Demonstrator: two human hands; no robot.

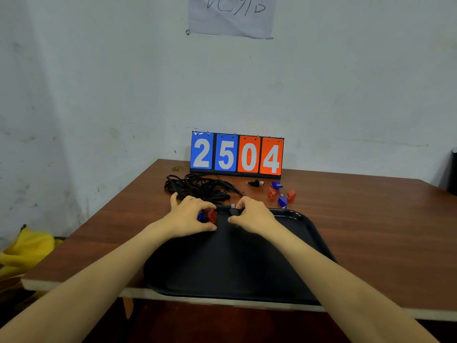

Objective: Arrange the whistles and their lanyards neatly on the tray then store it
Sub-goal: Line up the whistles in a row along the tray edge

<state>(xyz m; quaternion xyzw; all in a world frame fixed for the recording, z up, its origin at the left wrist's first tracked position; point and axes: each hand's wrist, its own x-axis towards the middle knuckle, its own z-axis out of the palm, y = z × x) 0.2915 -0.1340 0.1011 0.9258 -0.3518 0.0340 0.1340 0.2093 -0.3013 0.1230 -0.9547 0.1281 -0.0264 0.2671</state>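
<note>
1. Left hand (190, 215): fingers curled round red plastic whistle (212, 215) and blue plastic whistle (200, 216), at black plastic tray's (247, 263) far rim.
2. Right hand (252, 215): fingers pinch black whistle (233, 211), same rim.
3. Tangled black cord lanyards (197, 188): beyond tray.

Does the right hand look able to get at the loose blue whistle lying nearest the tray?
Probably yes: the blue whistle lies close beyond the right hand with nothing between, though that hand holds a black whistle.

One head-worn wide-angle view looks forward and somewhat down from the near edge of the table (371, 231), close over the tray (314, 231), facing the far wall (99, 82); its margins seem bowed.
</note>
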